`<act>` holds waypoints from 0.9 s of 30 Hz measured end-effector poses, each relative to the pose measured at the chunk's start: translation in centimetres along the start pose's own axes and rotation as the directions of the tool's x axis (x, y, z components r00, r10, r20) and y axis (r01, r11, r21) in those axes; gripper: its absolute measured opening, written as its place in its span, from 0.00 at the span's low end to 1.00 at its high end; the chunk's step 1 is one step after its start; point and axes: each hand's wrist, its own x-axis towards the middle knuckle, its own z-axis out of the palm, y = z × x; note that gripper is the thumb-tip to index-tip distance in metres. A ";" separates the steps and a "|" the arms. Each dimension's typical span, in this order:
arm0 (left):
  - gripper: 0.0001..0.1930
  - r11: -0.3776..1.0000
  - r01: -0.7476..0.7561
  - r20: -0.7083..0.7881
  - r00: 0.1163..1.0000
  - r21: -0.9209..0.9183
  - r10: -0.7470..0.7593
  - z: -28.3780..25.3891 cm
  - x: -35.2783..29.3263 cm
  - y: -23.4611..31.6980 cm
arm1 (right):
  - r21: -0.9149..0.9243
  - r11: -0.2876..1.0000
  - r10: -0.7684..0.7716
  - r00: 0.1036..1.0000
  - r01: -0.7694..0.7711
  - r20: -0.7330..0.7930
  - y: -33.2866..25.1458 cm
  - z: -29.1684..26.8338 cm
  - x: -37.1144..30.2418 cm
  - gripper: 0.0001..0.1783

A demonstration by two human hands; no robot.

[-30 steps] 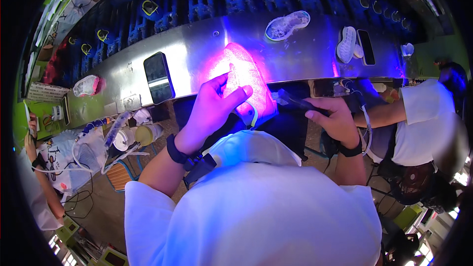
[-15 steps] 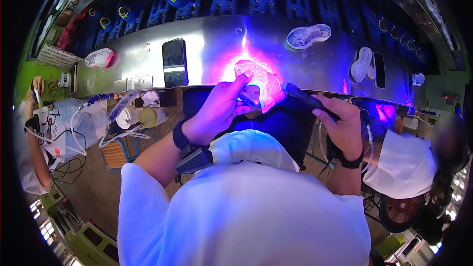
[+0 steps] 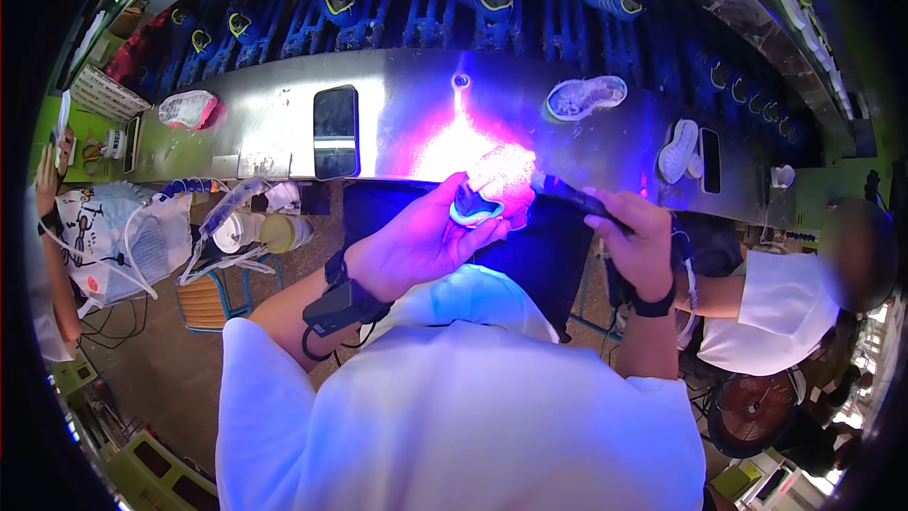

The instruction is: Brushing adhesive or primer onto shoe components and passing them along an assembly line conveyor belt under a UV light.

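Two hands curl closed: the left hand (image 3: 409, 248) has turned its shoe (image 3: 507, 178), likely offering the right hand's (image 3: 641, 242) brush (image 3: 579, 197) fresh surface.

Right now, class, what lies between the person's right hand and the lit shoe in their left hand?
The head view shows a dark brush-like tool there, held in the right hand, its tip at the shoe; contact is unclear.
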 end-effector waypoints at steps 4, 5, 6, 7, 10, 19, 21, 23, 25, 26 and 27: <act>0.31 0.994 -0.013 0.051 0.999 0.112 0.007 1.0 -0.4 0.0 | 0.127 0.991 0.041 0.999 -0.041 0.002 1.8 2.4 -1.4 0.22; 0.31 0.993 -0.009 0.049 0.999 0.120 0.003 1.5 -0.4 0.1 | 0.165 0.984 0.066 0.998 -0.065 0.003 2.1 2.7 -1.6 0.22; 0.30 0.914 -0.224 0.061 0.974 0.337 0.216 3.1 -0.2 -0.4 | 0.167 0.983 0.074 0.997 -0.072 -0.009 2.0 2.9 -1.6 0.22; 0.29 0.744 -0.405 0.123 0.906 0.531 0.405 4.1 0.0 -0.5 | 0.173 0.978 0.124 0.992 -0.120 -0.015 2.0 3.0 -1.3 0.21; 0.28 0.412 -0.412 0.219 0.871 0.812 0.440 3.5 -0.4 1.3 | 0.166 0.975 0.166 0.983 -0.150 -0.083 1.1 2.3 0.4 0.19; 0.42 -0.195 -0.315 0.371 0.778 0.929 0.508 4.4 0.7 -0.5 | 0.213 0.975 0.117 0.965 -0.066 -0.236 -0.7 -1.1 2.3 0.18; 0.43 -0.157 -0.311 0.347 0.792 0.937 0.502 4.5 0.9 -0.9 | 0.228 0.971 0.120 0.970 -0.071 -0.212 -0.7 -1.2 2.1 0.18; 0.42 -0.098 -0.326 0.331 0.806 0.940 0.491 4.9 1.3 -1.1 | 0.239 0.968 0.120 0.976 -0.074 -0.182 -0.5 -1.2 1.7 0.18; 0.41 -0.139 -0.279 0.310 0.806 0.950 0.505 4.0 1.2 -0.5 | 0.227 0.969 0.131 0.982 -0.098 -0.133 -0.1 -1.1 1.3 0.18; 0.40 -0.175 -0.230 0.288 0.809 0.957 0.512 3.7 1.1 -0.3 | 0.231 0.969 0.121 0.984 -0.090 -0.127 0.1 -1.0 1.3 0.18; 0.40 -0.174 -0.231 0.289 0.803 0.957 0.522 3.8 1.1 -0.3 | 0.228 0.969 0.132 0.982 -0.099 -0.135 0.2 -0.9 1.2 0.18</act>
